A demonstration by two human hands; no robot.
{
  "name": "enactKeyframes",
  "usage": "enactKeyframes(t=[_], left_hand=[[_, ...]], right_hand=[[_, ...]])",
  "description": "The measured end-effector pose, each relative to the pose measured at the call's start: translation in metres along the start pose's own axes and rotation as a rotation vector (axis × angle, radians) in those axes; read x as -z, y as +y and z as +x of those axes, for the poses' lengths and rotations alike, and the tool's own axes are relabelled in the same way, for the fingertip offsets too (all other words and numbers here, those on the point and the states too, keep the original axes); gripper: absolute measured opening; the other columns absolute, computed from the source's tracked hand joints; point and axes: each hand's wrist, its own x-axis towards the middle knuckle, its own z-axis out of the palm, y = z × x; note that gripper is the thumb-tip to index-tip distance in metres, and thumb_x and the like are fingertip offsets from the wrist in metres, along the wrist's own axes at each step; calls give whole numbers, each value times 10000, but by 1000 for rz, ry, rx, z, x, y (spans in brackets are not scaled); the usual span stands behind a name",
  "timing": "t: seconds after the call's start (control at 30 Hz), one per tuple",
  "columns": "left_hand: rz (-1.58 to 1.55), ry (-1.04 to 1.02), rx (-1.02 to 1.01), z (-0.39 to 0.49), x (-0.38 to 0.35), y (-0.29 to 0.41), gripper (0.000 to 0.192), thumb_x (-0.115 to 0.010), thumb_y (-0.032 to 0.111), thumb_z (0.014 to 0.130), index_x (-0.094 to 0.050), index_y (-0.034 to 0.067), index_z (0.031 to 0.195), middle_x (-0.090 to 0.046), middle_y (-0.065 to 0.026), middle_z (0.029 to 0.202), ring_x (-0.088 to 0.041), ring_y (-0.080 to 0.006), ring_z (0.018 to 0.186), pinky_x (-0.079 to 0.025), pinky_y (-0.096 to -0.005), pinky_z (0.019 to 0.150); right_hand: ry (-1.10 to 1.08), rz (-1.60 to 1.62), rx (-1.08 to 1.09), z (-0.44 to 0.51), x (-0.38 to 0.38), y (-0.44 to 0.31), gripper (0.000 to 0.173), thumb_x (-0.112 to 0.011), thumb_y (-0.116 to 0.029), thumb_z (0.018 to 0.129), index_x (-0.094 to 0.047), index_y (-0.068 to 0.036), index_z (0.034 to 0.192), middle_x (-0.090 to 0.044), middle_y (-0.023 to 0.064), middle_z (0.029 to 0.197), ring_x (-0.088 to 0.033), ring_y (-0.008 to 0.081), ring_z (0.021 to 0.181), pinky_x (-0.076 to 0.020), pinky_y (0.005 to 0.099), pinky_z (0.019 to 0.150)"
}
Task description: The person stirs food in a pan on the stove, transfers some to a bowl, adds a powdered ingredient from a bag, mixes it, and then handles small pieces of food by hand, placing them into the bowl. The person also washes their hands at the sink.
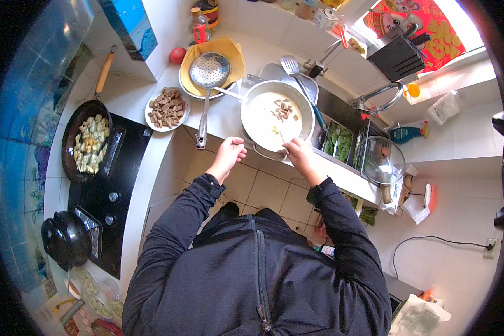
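Observation:
My right hand (301, 158) is at the near rim of a pale round pan (256, 122), with thumb and fingers pinched together. They appear shut on a thin pale utensil (282, 137) that dips into the pan and is hard to make out. Inside the pan, brown meat pieces (283, 110) lie beside a small yellowish heap (274, 130) on a bright white bottom. My left hand (229, 157) hovers left of the pan's near side, empty, its fingers loosely curled and apart. The pan's long white handle (230, 94) points left towards a metal skimmer (210, 70).
Left of the skimmer stands a white plate of brown meat chunks (167, 108). A dark wok (77, 164) with pale food pieces sits on the black hob (124, 168). A slotted spatula (304, 88), leafy greens (338, 142) and a glass lid (383, 159) are on the right.

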Motion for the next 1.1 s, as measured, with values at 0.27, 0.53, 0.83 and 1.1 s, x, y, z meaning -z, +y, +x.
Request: enactKeyframes(t=[0.27,0.53,0.83,1.1], left_hand=[[103,151,-121,61,-29,9,357,-560,120,928,-433,20,1247,-601,-58,854,-594,-117,644,-476,-235,517],[-31,147,-75,67,-31,9,220,-508,42,933,-369,34,1103,-595,-99,845,-613,-158,606,-545,-266,503],[-245,55,176,37,-62,9,259,-497,34,938,-310,4,1115,-535,-210,1067,-667,-262,741,-617,-352,619],[-136,120,55,46,-53,17,213,-549,118,944,-377,19,1023,-572,-144,905,-650,-224,638,-586,-324,546]], right_hand=[[284,-11,-21,39,27,-26,173,-663,-72,820,-646,-61,992,-591,109,816,-604,301,765,-499,383,667],[140,112,67,82,11,-14,147,-654,-55,818,-658,-47,965,-598,124,799,-606,314,777,-491,396,678],[43,157,-97,10,50,-16,130,-615,-92,884,-647,-33,996,-607,132,860,-619,312,819,-501,360,719],[224,131,-140,9,38,7,101,-586,-66,875,-616,-25,962,-592,161,807,-595,365,798,-483,422,708]])
